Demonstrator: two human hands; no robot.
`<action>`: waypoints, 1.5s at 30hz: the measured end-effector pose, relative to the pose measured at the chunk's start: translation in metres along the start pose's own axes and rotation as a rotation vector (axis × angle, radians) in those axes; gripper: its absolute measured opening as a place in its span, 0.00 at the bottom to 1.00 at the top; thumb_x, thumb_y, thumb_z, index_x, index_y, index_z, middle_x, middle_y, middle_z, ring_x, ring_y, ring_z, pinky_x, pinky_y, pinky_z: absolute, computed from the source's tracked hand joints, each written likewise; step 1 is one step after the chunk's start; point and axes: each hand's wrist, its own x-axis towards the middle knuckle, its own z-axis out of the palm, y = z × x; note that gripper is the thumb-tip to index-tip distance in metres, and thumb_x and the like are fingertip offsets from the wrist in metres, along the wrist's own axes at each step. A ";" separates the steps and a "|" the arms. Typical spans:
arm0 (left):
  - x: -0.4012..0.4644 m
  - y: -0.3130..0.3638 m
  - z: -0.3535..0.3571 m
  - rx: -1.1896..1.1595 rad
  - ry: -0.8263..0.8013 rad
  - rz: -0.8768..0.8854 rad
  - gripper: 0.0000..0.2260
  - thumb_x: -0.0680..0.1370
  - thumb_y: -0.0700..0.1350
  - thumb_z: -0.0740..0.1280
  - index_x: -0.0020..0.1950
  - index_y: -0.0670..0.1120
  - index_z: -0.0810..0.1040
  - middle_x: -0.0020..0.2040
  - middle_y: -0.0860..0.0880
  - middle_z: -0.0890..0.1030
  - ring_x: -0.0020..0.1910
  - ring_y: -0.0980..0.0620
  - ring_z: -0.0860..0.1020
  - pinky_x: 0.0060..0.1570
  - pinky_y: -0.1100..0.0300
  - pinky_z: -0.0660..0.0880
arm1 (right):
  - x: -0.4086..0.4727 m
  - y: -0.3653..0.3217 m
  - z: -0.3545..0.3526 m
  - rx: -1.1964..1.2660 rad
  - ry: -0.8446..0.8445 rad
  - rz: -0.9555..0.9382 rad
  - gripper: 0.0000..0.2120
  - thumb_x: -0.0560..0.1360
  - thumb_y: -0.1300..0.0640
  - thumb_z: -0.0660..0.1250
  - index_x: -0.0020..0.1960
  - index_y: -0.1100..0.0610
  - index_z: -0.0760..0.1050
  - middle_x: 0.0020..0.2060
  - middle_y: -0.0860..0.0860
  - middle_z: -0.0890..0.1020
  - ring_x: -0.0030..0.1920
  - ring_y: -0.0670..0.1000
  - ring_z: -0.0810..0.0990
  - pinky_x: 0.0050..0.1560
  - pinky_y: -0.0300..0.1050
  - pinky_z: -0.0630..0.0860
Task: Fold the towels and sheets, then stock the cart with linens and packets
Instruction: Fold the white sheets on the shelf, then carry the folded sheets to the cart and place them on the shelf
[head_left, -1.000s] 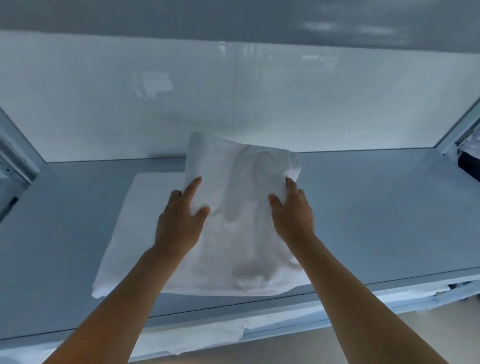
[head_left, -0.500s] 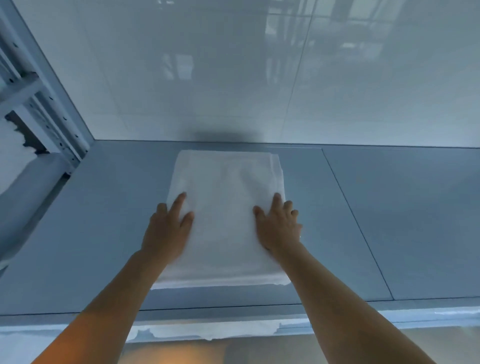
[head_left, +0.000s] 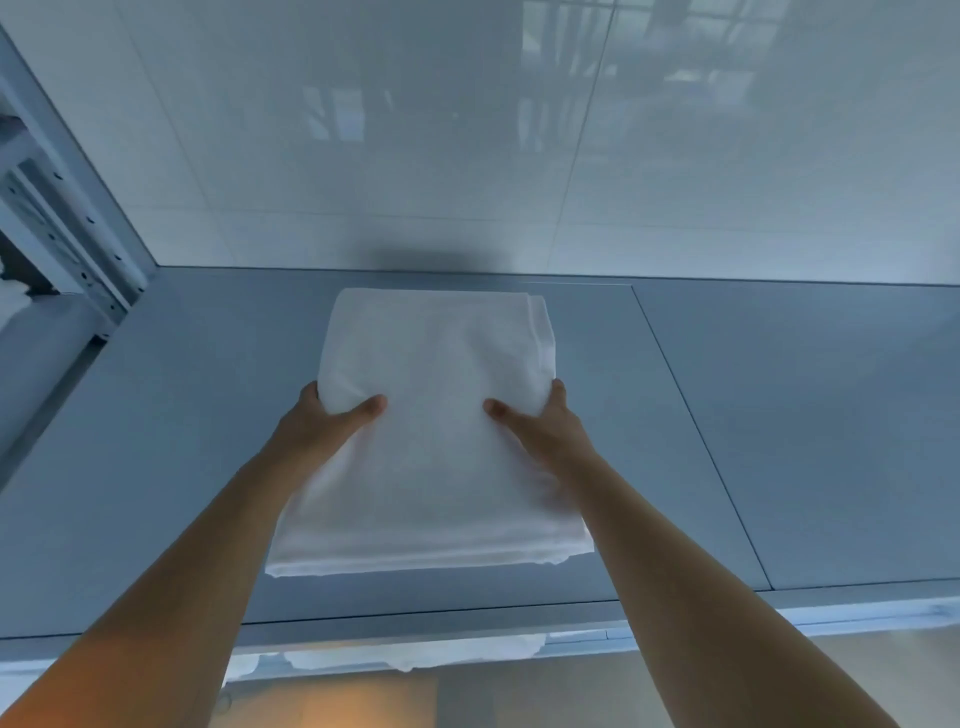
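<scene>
A folded white towel (head_left: 436, 431) lies flat on the grey tabletop (head_left: 779, 415), its far edge close to the tiled wall (head_left: 467, 156). The left hand (head_left: 322, 431) holds its left side and the right hand (head_left: 550, 431) its right side, each grip pinching the cloth: thumb pressed on top, fingers tucked round the side edge and mostly hidden under the fabric. Whether the towel's far half is lifted off the surface cannot be told. Between the two hands the cloth is smooth; nearer the person its layered near edge shows. Below the tabletop's front edge, more white linen (head_left: 415, 657) peeks out, mostly cut off. Left of the left hand, a metal rack (head_left: 67, 234) with holed uprights is partly out of frame. No writing is readable.
</scene>
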 end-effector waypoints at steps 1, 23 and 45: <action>-0.001 0.001 0.001 0.011 -0.002 -0.013 0.49 0.60 0.76 0.73 0.74 0.51 0.71 0.65 0.48 0.81 0.60 0.44 0.80 0.60 0.49 0.76 | -0.001 0.002 -0.001 0.015 -0.001 -0.003 0.59 0.64 0.25 0.72 0.82 0.45 0.45 0.71 0.56 0.73 0.68 0.63 0.75 0.68 0.59 0.74; -0.171 0.043 0.132 0.255 0.218 -0.155 0.35 0.64 0.61 0.80 0.59 0.42 0.71 0.57 0.39 0.81 0.57 0.36 0.81 0.52 0.48 0.76 | -0.106 0.110 -0.070 -0.141 0.131 -0.096 0.49 0.72 0.38 0.69 0.82 0.44 0.43 0.64 0.56 0.75 0.60 0.65 0.78 0.58 0.57 0.75; -0.421 0.240 0.364 0.350 0.083 0.207 0.33 0.69 0.61 0.74 0.65 0.44 0.67 0.55 0.42 0.79 0.55 0.36 0.79 0.54 0.45 0.77 | -0.250 0.291 -0.351 -0.155 0.503 0.005 0.44 0.76 0.42 0.65 0.82 0.47 0.43 0.60 0.55 0.73 0.54 0.61 0.79 0.55 0.56 0.76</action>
